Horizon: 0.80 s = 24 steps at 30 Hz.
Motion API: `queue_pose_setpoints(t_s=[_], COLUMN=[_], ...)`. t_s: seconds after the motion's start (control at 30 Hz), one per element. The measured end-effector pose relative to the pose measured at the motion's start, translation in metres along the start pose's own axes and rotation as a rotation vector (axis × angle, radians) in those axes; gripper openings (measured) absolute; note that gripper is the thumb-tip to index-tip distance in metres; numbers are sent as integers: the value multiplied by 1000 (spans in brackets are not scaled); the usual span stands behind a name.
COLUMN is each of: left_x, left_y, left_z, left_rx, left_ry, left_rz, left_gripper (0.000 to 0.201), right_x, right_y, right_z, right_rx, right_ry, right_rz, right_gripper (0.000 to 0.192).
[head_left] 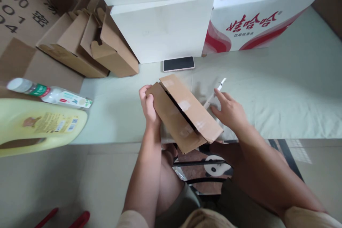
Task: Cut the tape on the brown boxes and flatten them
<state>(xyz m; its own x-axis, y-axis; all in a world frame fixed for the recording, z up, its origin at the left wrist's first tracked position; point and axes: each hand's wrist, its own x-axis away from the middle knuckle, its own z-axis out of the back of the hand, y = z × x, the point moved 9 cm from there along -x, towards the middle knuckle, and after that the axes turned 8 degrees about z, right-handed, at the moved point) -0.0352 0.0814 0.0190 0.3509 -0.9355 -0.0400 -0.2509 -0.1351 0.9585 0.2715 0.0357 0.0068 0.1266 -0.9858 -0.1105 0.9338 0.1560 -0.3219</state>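
Observation:
A small brown cardboard box (184,112) lies at the near edge of a pale green surface (280,89), its top flaps nearly closed with a dark slit between them. My left hand (148,105) grips the box's left end. My right hand (229,110) rests to the right of the box, fingers spread, touching a thin white pen-like tool (216,92) that lies on the surface behind the box.
A black phone (179,63) lies behind the box. White cartons (162,28) and a red-printed carton (256,21) stand at the back. Folded brown boxes (88,46) sit at the left, with a plastic bottle (50,94) and a yellow jug (37,124).

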Motion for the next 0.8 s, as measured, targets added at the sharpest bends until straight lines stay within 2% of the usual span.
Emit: queue_pose_setpoints(t_s=[0.17,0.43,0.53,0.6,0.63,0.73,0.8], left_x=[2,2,1,0,-1,-9,-16], left_y=[3,1,2,4,5,7,4], left_z=[-2,-2,1,7,11,24,31], left_rx=[12,21,1,-40,-55,-30,7], left_ry=[-2,4,5,13,15,22,13], left_rz=[-2,25,10,-8,-16,-27,1], left_gripper=[39,40,37,34,33,33,33], right_x=[0,1,0,-1,0,7,13], right_y=[9,1,-2,-7,-12,-30,-42], right_z=[-8,-8,4,2,-1,-11,-16], right_rx=[-6,-71,-150,-280,-356,-552,-715], right_ry=[-37,-41,12,-71,-146,-367,-459], right_rz=[-33,5,-17,-22,-16,37,91], right_gripper=[74,62,43,26,25,39,50])
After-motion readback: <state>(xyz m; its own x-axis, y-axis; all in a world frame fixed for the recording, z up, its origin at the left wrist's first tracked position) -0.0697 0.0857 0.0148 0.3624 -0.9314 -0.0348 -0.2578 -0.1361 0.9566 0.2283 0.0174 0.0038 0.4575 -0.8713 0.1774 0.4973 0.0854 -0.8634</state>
